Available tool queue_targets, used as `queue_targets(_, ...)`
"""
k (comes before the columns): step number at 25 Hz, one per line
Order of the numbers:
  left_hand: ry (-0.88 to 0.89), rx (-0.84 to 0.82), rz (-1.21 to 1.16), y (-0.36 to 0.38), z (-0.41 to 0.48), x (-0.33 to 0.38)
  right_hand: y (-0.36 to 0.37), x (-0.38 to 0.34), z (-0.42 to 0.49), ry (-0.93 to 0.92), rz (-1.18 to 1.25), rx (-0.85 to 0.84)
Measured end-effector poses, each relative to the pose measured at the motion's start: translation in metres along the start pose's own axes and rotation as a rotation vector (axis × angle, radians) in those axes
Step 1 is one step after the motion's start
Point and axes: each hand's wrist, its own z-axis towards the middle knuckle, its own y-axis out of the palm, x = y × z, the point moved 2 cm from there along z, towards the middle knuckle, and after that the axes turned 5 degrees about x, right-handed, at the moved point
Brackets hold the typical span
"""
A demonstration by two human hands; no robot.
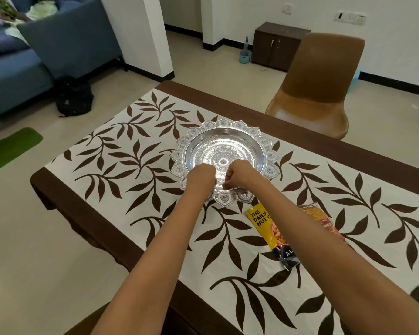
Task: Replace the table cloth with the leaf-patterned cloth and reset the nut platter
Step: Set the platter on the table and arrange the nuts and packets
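Observation:
The white cloth with brown leaves (pixel 121 170) lies spread over the dark wooden table (pixel 58 187). An ornate silver nut platter (pixel 224 143) stands on it, and the part of its bowl I can see is bare. My left hand (pixel 200 176) and my right hand (pixel 240 174) hover side by side over the platter's near part, backs up and fingers curled under. I see nothing held in either; the fingertips are hidden. A yellow-and-black almond packet (pixel 273 234) and an orange packet (pixel 318 217) lie on the cloth to the right, partly under my right forearm.
A brown chair (pixel 319 85) stands at the table's far side. A blue sofa (pixel 46 44), a black bag (pixel 74 96) and a green mat (pixel 10 148) are on the floor side to the left. A dark low cabinet (pixel 276 44) stands against the far wall.

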Motion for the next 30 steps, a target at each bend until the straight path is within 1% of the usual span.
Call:
queue_targets(2, 0.029, 0.007, 0.028, 0.001, -0.001, 0.001, 0.002, -0.002, 0.001, -0.007, -0.032, 0.014)
queue_targets(8, 0.094, 0.027, 0.12, 0.002, -0.004, 0.007, 0.003, 0.001, -0.002, -0.007, -0.027, -0.035)
queue_targets(9, 0.095, 0.014, 0.117, 0.002, -0.004, 0.008, 0.0, 0.003, -0.002, -0.004, 0.017, -0.029)
queue_targets(12, 0.081, -0.035, 0.073, 0.0, -0.002, 0.009, -0.016, 0.013, -0.005, 0.066, 0.261, 0.002)
queue_targets(13, 0.076, -0.052, 0.061, -0.001, -0.001, 0.01, -0.021, 0.017, -0.006, 0.087, 0.294, 0.003)
queue_targets(15, 0.077, -0.069, 0.054, -0.004, -0.001, 0.011, -0.028, 0.02, -0.007, 0.086, 0.267, -0.004)
queue_targets(18, 0.08, -0.085, 0.022, -0.004, -0.002, 0.011, -0.03, 0.013, -0.009, 0.061, 0.125, -0.028)
queue_targets(20, 0.008, -0.087, -0.103, -0.005, 0.001, 0.007, -0.027, 0.006, -0.008, 0.07, 0.038, -0.052)
queue_targets(21, -0.059, -0.08, -0.215, -0.007, 0.003, 0.002, -0.024, 0.002, -0.007, 0.081, -0.044, -0.066)
queue_targets(23, -0.182, -0.034, -0.496, -0.016, 0.006, -0.007, -0.021, -0.006, -0.004, 0.093, -0.206, -0.098)
queue_targets(25, -0.278, 0.021, -0.781, -0.018, 0.003, -0.018, -0.021, -0.013, -0.004, 0.095, -0.262, -0.073)
queue_targets(26, -0.314, 0.043, -0.878, -0.018, 0.003, -0.023, -0.021, -0.017, -0.006, 0.093, -0.281, -0.069)
queue_targets(29, -0.401, 0.03, -1.043, -0.01, 0.001, -0.029, -0.013, -0.019, -0.005, 0.046, -0.364, -0.08)
queue_targets(30, -0.436, 0.016, -1.137, -0.01, 0.0, -0.029, -0.011, -0.02, -0.007, 0.038, -0.38, -0.07)
